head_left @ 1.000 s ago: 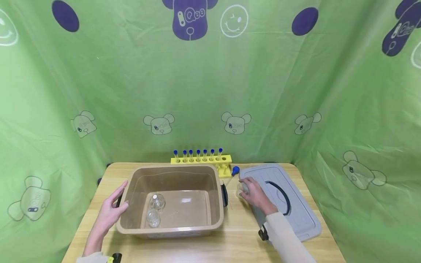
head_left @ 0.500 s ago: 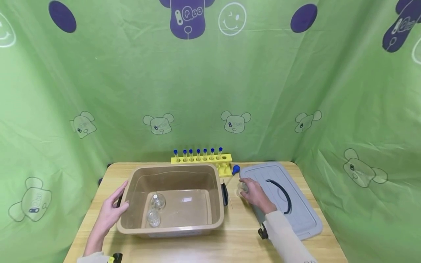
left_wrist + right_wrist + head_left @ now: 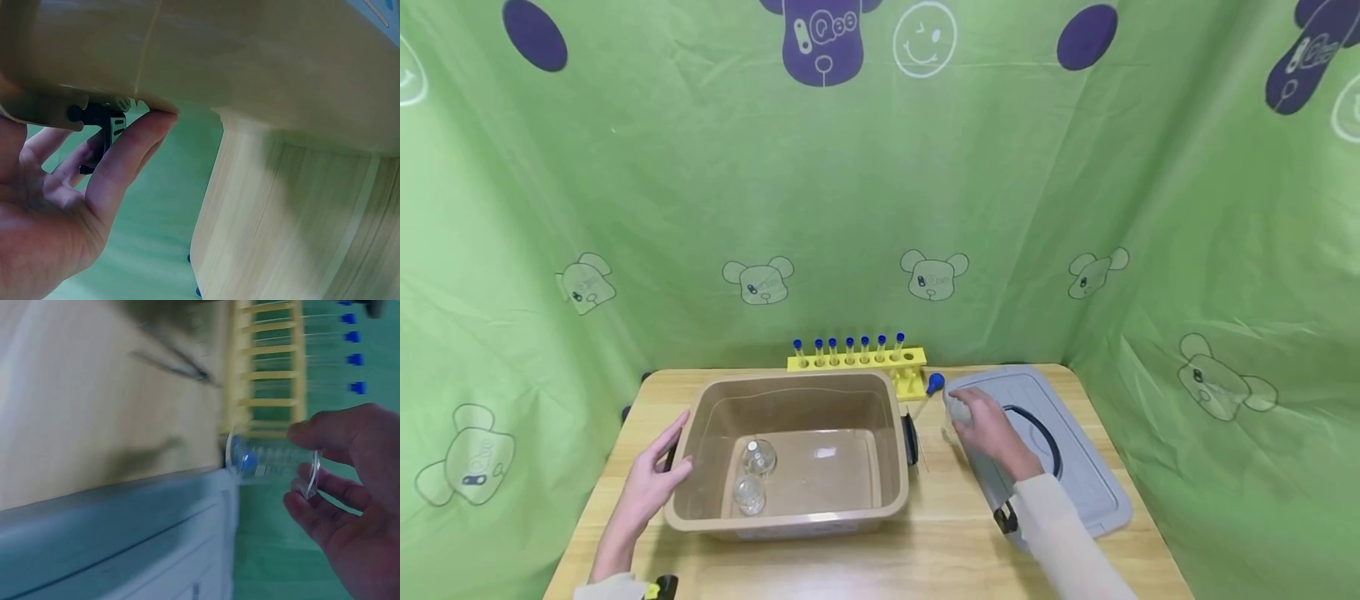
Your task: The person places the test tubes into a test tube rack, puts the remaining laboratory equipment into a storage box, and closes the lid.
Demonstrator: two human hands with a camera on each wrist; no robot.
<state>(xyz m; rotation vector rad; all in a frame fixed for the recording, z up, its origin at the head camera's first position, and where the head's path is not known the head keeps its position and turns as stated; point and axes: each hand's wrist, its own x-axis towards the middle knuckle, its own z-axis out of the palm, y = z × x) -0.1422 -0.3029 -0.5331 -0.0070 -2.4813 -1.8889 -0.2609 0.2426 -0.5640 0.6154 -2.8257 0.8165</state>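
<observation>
Head: yellow rack (image 3: 872, 362) partly behind brown bin (image 3: 820, 407)

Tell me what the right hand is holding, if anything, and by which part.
A clear beaker, held by its top rim in the right hand.

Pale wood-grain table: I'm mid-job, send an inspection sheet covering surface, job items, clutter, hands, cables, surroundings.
Surface: pale wood-grain table, no spills seen.
Job's things: brown rectangular plastic bin holding two rounded clear vessels; cylindrical clear beaker.
Clutter: yellow test-tube rack with seven blue-capped clear tubes; blue-bulbed dropper; thin metal tool; flat grey plastic lid.
Hands: left hand touches the bin's left end; right hand pinches the beaker near the lid.
Cables: nothing seen.
Surroundings: green sheeting printed with bears, behind and on both sides.
</observation>
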